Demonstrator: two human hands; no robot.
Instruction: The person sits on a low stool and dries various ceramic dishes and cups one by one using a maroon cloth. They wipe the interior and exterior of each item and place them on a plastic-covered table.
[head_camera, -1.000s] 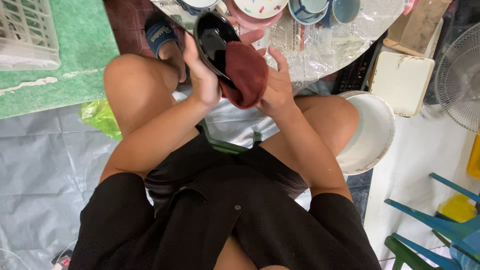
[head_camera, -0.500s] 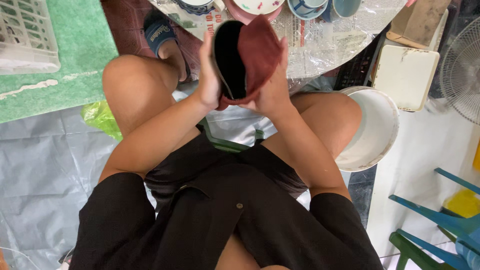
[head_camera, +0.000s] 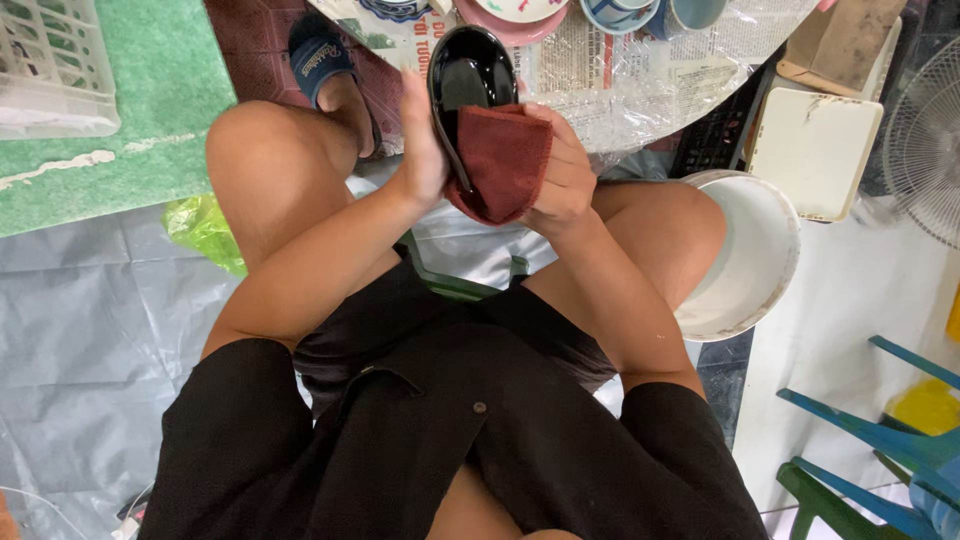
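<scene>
Head view, looking straight down on a seated person in black clothes, knees apart. Left hand (head_camera: 425, 150) is cupped against the left edge of a glossy black oval ceramic dish (head_camera: 470, 75), holding it tilted above the lap, between the knees. Right hand (head_camera: 560, 170) is closed around a dark red folded cloth (head_camera: 505, 160), pressing it on the lower half of the dish; the cloth covers that part, the upper half shows bare and shiny. Dish and cloth touch, both hands in contact.

Just beyond the dish, a round table wrapped in clear plastic over newspaper (head_camera: 640, 90), with painted bowls and plates along its far edge. A white round plastic bucket (head_camera: 750, 260) sits beside the right knee. A blue sandal (head_camera: 320, 55) is on the foot near the left knee. White plastic crate (head_camera: 50, 70) on green mat (head_camera: 160, 110) at upper left. Grey plastic sheet (head_camera: 90, 330) covers the floor on the left. Blue and green plastic chair legs (head_camera: 860, 440) at lower right.
</scene>
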